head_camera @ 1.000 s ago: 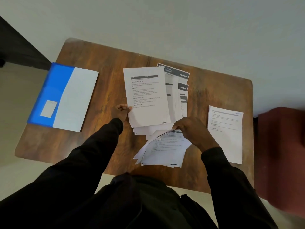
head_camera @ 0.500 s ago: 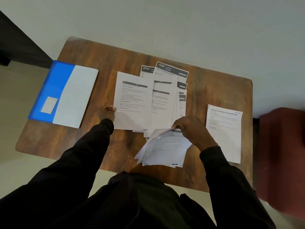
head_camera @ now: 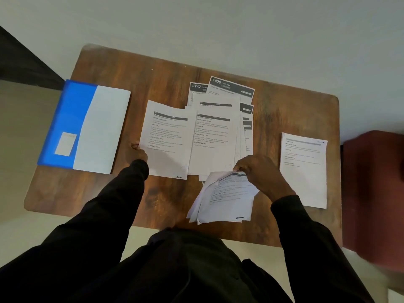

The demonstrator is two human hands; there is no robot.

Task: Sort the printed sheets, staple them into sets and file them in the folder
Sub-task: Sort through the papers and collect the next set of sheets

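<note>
Left hand point(head_camera: 138, 152) pinching one printed sheet point(head_camera: 167, 141) by its edge, right hand point(head_camera: 258, 171) gripping a crumpled sheaf point(head_camera: 225, 199), blue folder point(head_camera: 74, 119) left on the tabletop point(head_camera: 153, 79)

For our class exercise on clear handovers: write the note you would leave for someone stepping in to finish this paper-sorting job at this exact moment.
Left hand: pinching the left edge of one white printed sheet, beside the fanned pile of printed sheets mid-table.
Right hand: gripping a crumpled bunch of printed sheets at the near edge.
One single white sheet lies apart on the right of the brown wooden table.
The blue and white folder lies closed on the left.
Done: sorting begun only.
Left: finish sorting, staple the sets, file them. No stapler is in view.
</note>
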